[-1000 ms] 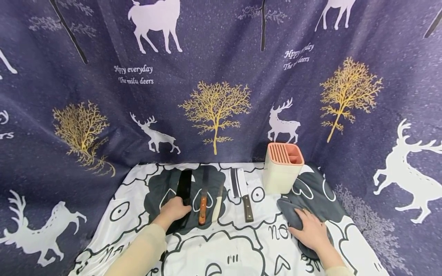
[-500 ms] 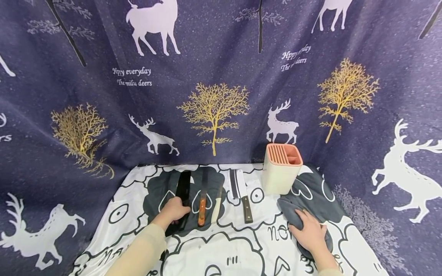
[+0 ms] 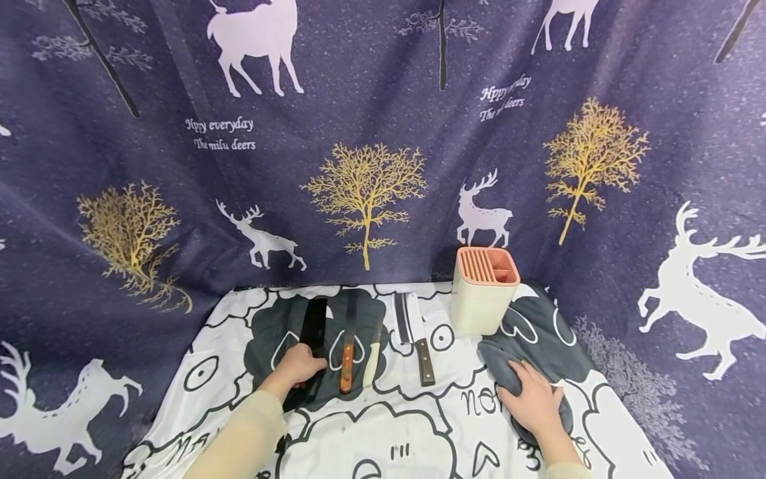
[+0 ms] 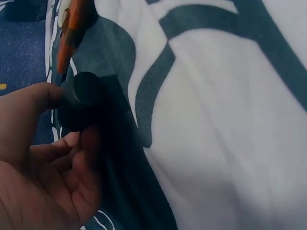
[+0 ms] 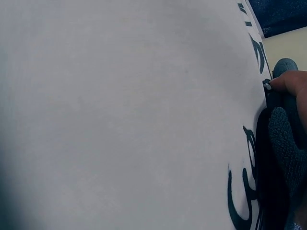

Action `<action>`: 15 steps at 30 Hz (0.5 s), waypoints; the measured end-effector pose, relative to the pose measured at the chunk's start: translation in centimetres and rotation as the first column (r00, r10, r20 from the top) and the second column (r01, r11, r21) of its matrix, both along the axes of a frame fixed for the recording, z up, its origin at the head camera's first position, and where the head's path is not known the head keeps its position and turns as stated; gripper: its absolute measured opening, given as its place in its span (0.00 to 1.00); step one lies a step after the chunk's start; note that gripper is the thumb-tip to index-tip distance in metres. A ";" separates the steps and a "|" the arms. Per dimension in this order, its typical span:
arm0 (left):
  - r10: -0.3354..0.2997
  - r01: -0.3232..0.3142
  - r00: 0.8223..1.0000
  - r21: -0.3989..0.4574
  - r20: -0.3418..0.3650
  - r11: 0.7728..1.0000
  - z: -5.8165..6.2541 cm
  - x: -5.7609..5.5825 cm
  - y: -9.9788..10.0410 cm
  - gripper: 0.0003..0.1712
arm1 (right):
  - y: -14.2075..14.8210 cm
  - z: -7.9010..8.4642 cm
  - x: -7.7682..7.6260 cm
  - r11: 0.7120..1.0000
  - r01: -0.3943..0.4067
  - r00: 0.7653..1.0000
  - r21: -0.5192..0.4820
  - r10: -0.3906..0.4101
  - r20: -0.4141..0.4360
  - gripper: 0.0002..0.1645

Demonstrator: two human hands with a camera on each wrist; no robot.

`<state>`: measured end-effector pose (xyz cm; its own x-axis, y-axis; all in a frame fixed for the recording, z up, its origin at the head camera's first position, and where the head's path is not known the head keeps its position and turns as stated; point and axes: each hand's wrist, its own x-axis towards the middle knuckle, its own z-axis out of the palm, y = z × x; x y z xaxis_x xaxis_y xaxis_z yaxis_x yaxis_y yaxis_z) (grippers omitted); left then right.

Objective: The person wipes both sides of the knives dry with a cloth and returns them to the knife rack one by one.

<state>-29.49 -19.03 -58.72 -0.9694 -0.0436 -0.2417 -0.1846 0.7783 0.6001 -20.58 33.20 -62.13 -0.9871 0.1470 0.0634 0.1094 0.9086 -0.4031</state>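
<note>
My left hand [image 3: 299,364] grips the handle of a black-bladed kitchen knife [image 3: 314,320], which lies on the cloth with its blade pointing away. In the left wrist view, thumb and fingers pinch round the dark rounded handle end [image 4: 85,96]. Over at the right, my right hand [image 3: 534,399] holds a folded dark grey towel [image 3: 501,366], its fingers spread over the top. The right wrist view catches the thumb against the towel's textured fabric [image 5: 288,143]; the other fingertips are hidden there.
Right of the black knife lie an orange-handled knife [image 3: 347,366], a white-handled knife [image 3: 372,364] and a cleaver [image 3: 425,362] with a brown handle. A cream knife block [image 3: 479,306] with an orange slotted top stands at the back right. A patterned curtain [image 3: 359,100] hangs behind.
The head view has shifted slightly, so everything sits a little further left. Both hands keep their places on the knife and the towel.
</note>
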 end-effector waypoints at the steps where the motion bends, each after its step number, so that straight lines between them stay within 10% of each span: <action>1: 0.005 -0.006 1.000 0.015 0.023 1.000 0.1 0.1 -0.1 0.17 | 0.0 0.0 0.0 1.000 -0.002 1.000 0.000 0.002 -0.003 0.45; 7: 0.074 -0.097 0.988 0.182 0.134 0.979 0.4 0.6 -0.3 0.24 | 0.0 -0.1 0.0 1.000 -0.010 1.000 0.003 0.010 -0.002 0.45; 15: 0.083 -0.211 0.954 0.446 0.289 0.870 0.3 1.1 -0.7 0.16 | 0.0 0.1 0.1 1.000 -0.013 1.000 0.008 0.013 -0.016 0.45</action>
<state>-28.37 -19.70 -58.42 -0.8635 -0.0007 -0.5043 -0.4687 0.3702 0.8020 -20.52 33.22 -62.05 -0.9877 0.1340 0.0805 0.0914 0.9129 -0.3978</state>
